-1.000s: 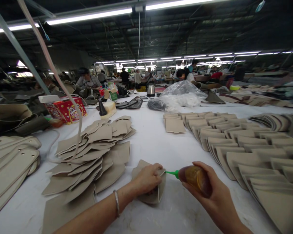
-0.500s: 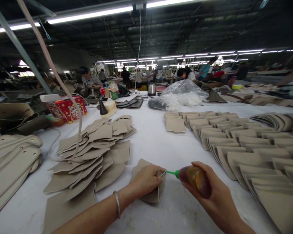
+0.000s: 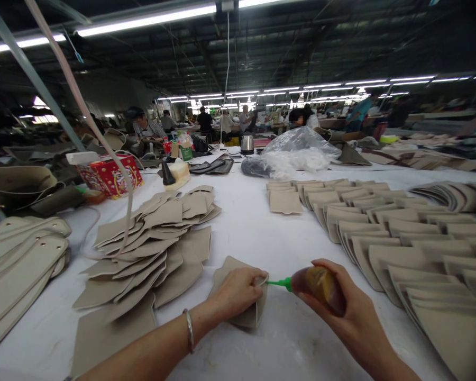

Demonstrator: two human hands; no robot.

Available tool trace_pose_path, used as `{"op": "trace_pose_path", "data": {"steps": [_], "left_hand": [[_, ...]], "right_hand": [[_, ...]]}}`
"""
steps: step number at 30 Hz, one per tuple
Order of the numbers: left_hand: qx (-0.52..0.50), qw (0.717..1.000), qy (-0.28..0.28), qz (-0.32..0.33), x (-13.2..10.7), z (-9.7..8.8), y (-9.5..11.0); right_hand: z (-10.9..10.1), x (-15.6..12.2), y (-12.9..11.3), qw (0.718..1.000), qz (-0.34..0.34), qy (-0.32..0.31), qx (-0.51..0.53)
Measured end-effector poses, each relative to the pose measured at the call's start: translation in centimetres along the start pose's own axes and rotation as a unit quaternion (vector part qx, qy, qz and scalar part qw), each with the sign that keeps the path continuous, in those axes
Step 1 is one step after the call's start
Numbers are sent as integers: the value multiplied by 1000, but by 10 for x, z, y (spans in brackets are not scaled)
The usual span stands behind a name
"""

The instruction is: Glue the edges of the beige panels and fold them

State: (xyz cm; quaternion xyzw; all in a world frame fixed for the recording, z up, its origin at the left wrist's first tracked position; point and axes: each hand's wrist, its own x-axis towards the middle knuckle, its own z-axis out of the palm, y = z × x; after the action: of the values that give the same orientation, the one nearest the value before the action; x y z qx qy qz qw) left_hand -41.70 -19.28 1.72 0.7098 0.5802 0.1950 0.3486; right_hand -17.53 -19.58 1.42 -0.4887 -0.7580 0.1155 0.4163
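My left hand (image 3: 240, 291) lies over a taupe leather-like piece (image 3: 228, 267) on the white table, its fingers closed on the piece's right edge, which is lifted a little. Wrapped in my right hand (image 3: 347, 304) is a squeeze bottle (image 3: 319, 286) of amber liquid, tilted on its side. The bottle's thin green nozzle (image 3: 280, 282) points left, and its tip meets the piece's edge close to my left fingertips. Whether liquid comes out is too small to see.
A loose pile of taupe pieces (image 3: 143, 248) lies left, with pale straps (image 3: 24, 280) beyond it. Overlapping rows of folded pieces (image 3: 400, 248) fill the right. A hose (image 3: 129, 211) hangs at left. Farther back are a red box (image 3: 117, 174), plastic bag (image 3: 297, 153) and kettle (image 3: 246, 144).
The bottle and my right hand have shifted very slightly, with the nozzle tip a little lower along the edge. My left hand keeps its hold. A distant person in blue has moved right.
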Motion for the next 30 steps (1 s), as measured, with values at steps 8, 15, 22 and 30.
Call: {"op": "trace_pose_path", "data": {"steps": [8, 15, 22, 30], "left_hand": [[-1, 1000, 9, -4, -1, 1, -1], [1, 1000, 6, -13, 0, 1, -1], [10, 1000, 3, -4, -2, 2, -1], [28, 1000, 9, 7, -3, 5, -6]], "right_hand": [[2, -3, 4, 1000, -15, 13, 5], [-2, 0, 11, 995, 59, -44, 72], [-3, -4, 15, 986, 88, -68, 122], [-3, -10, 15, 976, 120, -80, 165]]}}
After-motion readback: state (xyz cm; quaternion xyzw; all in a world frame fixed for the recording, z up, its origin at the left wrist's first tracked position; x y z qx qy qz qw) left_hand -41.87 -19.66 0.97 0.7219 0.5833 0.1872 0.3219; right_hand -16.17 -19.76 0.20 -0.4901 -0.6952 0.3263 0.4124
